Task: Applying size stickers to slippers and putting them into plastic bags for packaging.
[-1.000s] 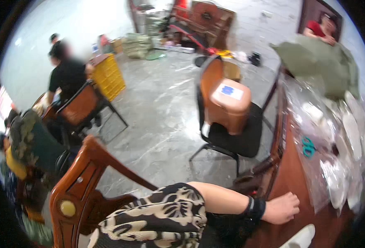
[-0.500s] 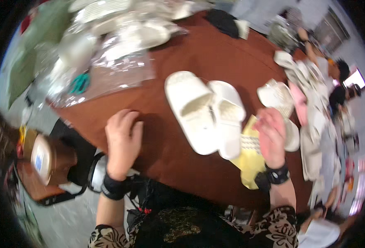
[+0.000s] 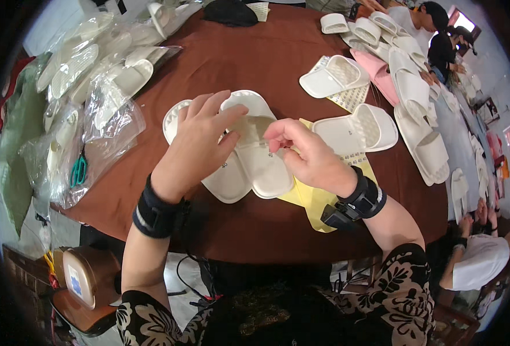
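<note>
A pair of white slippers lies side by side on the brown cloth, heels toward me: the left slipper and the right slipper. Over the straps is my left hand, its fingers spread and hiding part of the left slipper; contact is unclear. My right hand hovers by the right slipper's insole with fingers curled and closed. Whatever its fingertips may hold is too small to make out. Small dark marks show on both insoles. Partly beneath my right wrist lies a yellow sticker sheet, with another white slipper across its far end.
Further back, a white slipper rests on a pale sticker sheet. White slippers and a pink slipper line the table's right. Plastic-bagged slippers and teal-handled scissors are at left. People work at the far right.
Both hands have come inward over the slipper pair; my right hand has left the yellow sheet. The view has shifted, so the pair appears further left.
</note>
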The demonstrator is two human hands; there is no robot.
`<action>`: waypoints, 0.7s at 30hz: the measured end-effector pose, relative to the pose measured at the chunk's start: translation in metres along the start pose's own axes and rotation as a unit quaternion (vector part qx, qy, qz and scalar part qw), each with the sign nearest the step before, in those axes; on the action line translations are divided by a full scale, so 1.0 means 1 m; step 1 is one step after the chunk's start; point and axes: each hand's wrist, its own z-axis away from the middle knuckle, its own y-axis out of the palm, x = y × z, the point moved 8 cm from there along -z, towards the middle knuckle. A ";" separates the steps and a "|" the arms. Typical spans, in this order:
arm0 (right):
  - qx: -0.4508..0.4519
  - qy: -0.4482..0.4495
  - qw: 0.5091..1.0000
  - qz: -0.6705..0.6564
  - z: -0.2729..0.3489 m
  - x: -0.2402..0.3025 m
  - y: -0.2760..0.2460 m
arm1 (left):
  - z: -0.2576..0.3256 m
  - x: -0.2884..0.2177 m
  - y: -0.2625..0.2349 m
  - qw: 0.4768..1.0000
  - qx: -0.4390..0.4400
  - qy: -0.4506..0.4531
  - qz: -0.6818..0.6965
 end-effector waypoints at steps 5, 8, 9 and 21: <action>-0.026 -0.035 0.993 0.108 -0.005 0.016 -0.001 | -0.005 0.015 0.029 0.999 0.031 -0.021 0.030; -0.011 -0.048 0.988 0.149 -0.007 0.014 0.002 | -0.004 0.015 0.033 1.000 0.015 -0.014 0.009; -0.010 -0.049 0.987 0.153 -0.008 0.014 0.003 | -0.003 0.015 0.034 1.000 0.016 -0.016 0.013; 0.023 -0.072 0.968 0.239 -0.014 0.019 0.016 | 0.004 0.012 0.033 0.999 -0.024 0.012 -0.026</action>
